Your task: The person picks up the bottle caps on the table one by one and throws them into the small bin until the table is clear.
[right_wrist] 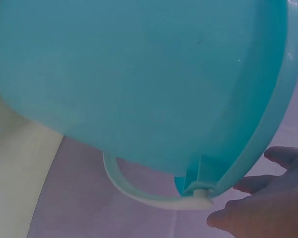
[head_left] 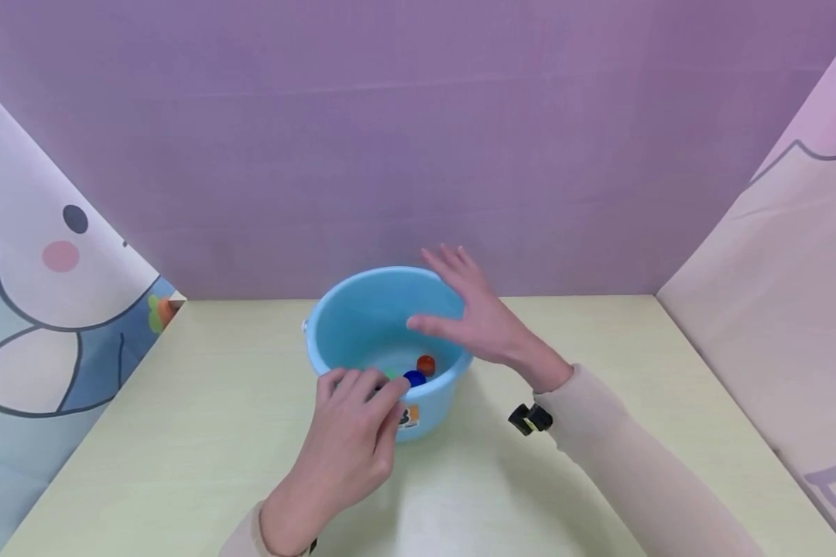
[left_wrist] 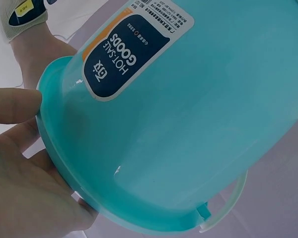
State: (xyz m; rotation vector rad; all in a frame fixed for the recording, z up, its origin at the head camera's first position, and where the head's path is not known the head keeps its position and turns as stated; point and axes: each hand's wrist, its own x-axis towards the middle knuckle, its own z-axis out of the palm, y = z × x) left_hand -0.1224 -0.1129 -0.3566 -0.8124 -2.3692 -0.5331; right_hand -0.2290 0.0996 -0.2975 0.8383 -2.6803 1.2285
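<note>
A light blue plastic bucket stands on the table, its mouth tilted toward the head camera. Inside it lie an orange-red ball, a dark blue ball and something green, partly hidden behind the near rim. My left hand holds the near rim, fingers curled over the edge and the thumb on the outside. Over the right side of the rim, my right hand is spread with thumb and fingers apart, holding nothing. The right wrist view shows its fingertips close to the rim, by the white handle.
The pale table extends around the bucket. A purple backdrop rises just behind it, with printed panels on the left and right. A label is stuck on the bucket's outer wall.
</note>
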